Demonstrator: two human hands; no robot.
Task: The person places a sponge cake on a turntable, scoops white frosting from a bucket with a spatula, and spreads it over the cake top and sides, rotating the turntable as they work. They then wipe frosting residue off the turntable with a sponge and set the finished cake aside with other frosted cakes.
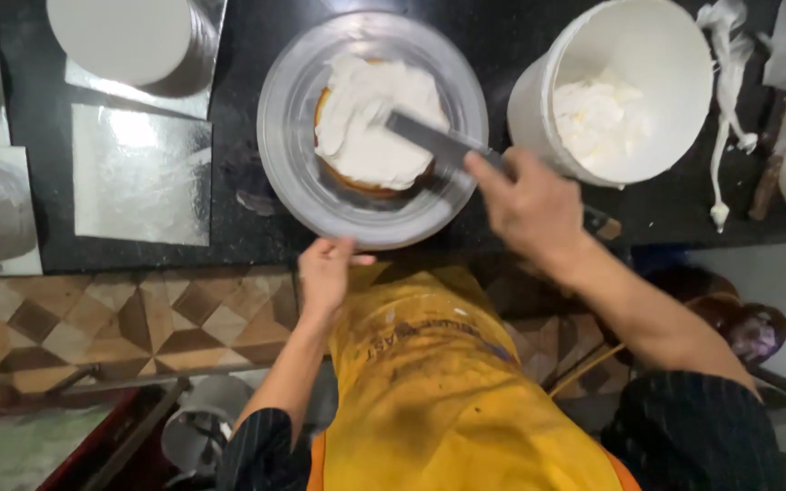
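Spreading is the step judged to be in hand: white cream is being smoothed over a round cake layer [370, 123] that sits on a grey turntable [293, 173] on the dark counter [502, 36], at the centre of the view and toward its far side. A palette knife [434, 141] is gripped by the right hand [534, 205], the fingers closed round its handle and the forefinger laid along the blade, whose tip rests in the cream on the right half of the layer. The near rim of the turntable is touched by the left hand [325, 273], with the fingers curled loosely against the edge; nothing is held in it. The brown side of the cake is visible at the near and left edges, so the coating is judged to be only partly done.

Just right of the turntable a white bucket [629, 82] with more cream inside can be seen. To the left, 2 silver cake boards [138, 173] and other white rounds are laid out. A yellow apron [438, 400] is worn.

For the next move, a slow turn of the rim by the left hand and a flat, steady blade angle would be called for, so that the cream is carried to the bare edge.
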